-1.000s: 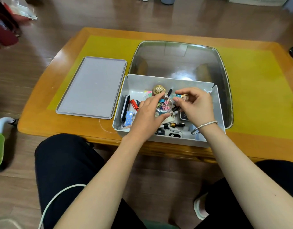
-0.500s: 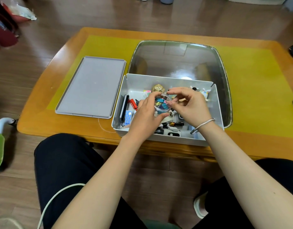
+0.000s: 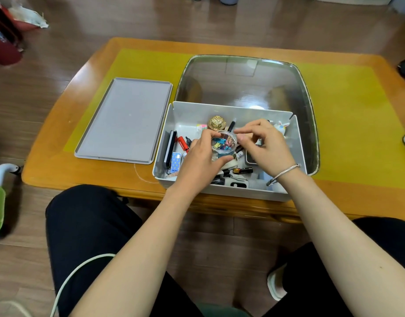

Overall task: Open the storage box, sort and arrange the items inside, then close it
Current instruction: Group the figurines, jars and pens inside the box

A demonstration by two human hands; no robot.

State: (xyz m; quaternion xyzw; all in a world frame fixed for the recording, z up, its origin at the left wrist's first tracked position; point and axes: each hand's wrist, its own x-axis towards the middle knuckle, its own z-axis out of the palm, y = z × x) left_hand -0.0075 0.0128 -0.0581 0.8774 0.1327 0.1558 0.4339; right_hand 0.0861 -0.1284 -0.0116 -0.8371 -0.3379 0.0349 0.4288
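Two hands at the sorting step: my left hand (image 3: 200,162) grips the small clear round jar of coloured binder clips (image 3: 223,145) over the open grey plastic storage box (image 3: 298,156), my right hand (image 3: 266,145) pinched at its rim (holding what, I cannot tell); next, I judge, set it down.

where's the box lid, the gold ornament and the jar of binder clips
box lid (image 3: 126,120), head view, middle of its flat grey surface
gold ornament (image 3: 216,121), head view, its domed top
jar of binder clips (image 3: 223,143), head view, the clips seen through its open mouth
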